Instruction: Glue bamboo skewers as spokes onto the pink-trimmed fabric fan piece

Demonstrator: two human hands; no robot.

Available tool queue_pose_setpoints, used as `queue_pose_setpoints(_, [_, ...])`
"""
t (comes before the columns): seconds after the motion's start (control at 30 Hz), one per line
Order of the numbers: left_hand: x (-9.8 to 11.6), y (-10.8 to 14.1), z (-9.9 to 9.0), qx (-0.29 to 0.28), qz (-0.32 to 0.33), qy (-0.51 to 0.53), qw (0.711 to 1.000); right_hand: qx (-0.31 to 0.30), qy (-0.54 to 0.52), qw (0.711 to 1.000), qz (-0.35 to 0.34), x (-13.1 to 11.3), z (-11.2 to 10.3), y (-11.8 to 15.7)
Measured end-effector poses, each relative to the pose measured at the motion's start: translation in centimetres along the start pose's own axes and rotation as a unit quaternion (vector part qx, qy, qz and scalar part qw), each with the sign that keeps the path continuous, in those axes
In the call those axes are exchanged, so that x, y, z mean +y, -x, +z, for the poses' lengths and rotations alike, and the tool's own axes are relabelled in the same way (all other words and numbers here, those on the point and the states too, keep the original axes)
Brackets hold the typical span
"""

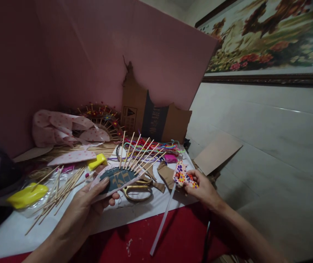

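Note:
My left hand (87,204) is closed round a cardboard piece (119,179) with a dark printed face and a pale pink covering folded over its edge. Several thin wooden sticks (140,153) fan upward from the far edge of that piece. On the right, my right hand (204,188) grips a floral-patterned glue gun (180,174). A long translucent glue stick (163,221) juts from the gun's back end toward me. The glue gun is apart from the cardboard piece. Gold-handled scissors (137,193) lie just beyond my left hand, partly hidden by the cardboard.
Loose wooden sticks (60,193) and a yellow lump in plastic (27,195) lie at left. Behind are pink dotted fabric (55,128), a decorated stick fan (104,117), colourful pipe cleaners (170,146) and cut cardboard (156,117). Cardboard scraps (166,175) lie near the glue gun.

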State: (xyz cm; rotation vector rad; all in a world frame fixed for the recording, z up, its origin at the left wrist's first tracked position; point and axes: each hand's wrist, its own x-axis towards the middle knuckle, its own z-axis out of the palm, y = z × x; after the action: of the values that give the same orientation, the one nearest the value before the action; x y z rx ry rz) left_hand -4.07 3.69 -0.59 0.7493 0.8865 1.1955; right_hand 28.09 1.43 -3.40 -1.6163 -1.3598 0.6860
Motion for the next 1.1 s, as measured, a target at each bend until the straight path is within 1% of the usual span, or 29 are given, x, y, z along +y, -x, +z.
queue_pose_setpoints(0.1, [0.1, 0.1, 0.1, 0.002, -0.008, 0.004, 1.000, -0.018, -0.094, 0.994, 0.053, -1.0, 0.1, -0.1])
queue_pose_setpoints(0.17, [0.1, 0.1, 0.1, 0.001, -0.011, 0.007, 1.000, -0.044, -0.160, 0.982, 0.092, -1.6, 0.1, -0.1])
queue_pose_setpoints(0.23, [0.0, 0.0, 0.1, 0.001, -0.011, 0.010, 1.000, -0.063, -0.202, 0.970, 0.120, -2.2, 0.0, 0.1])
queue_pose_setpoints(0.3, [0.0, 0.0, 0.1, 0.001, -0.013, 0.013, 1.000, -0.059, -0.224, 0.965, 0.120, -2.4, -0.4, 0.3])
queue_pose_setpoints(0.4, [0.0, 0.2, 0.3, -0.004, -0.019, 0.020, 1.000, -0.043, -0.257, 0.961, 0.095, -2.1, -1.2, 0.4])
queue_pose_setpoints(0.53, [0.0, 0.2, 0.4, 0.001, -0.019, 0.035, 0.999, -0.018, -0.333, 0.940, 0.065, -1.6, -1.9, 0.6])
queue_pose_setpoints(0.6, [-0.2, 0.2, 0.3, 0.010, -0.018, 0.033, 0.999, -0.020, -0.344, 0.937, 0.051, -1.6, -1.9, 0.7])
queue_pose_setpoints(0.67, [-0.3, 0.1, 0.2, 0.013, -0.020, 0.030, 0.999, -0.048, -0.326, 0.943, 0.050, -1.6, -1.6, 0.9])
queue_pose_setpoints(0.73, [-0.4, 0.0, 0.1, 0.010, -0.020, 0.029, 0.999, -0.085, -0.302, 0.947, 0.068, -1.7, -1.3, 1.2])
queue_pose_setpoints(0.8, [-0.4, -0.1, 0.1, 0.009, -0.019, 0.028, 0.999, -0.107, -0.293, 0.946, 0.084, -1.6, -0.9, 1.4])
queue_pose_setpoints(0.9, [-0.3, -0.1, 0.3, 0.013, -0.016, 0.028, 0.999, -0.106, -0.303, 0.944, 0.079, -1.5, -0.6, 1.5])
queue_pose_setpoints(1.1, [-0.3, -0.1, 0.3, 0.019, -0.025, 0.032, 0.999, -0.081, -0.333, 0.937, 0.064, -1.5, -0.5, 1.5])
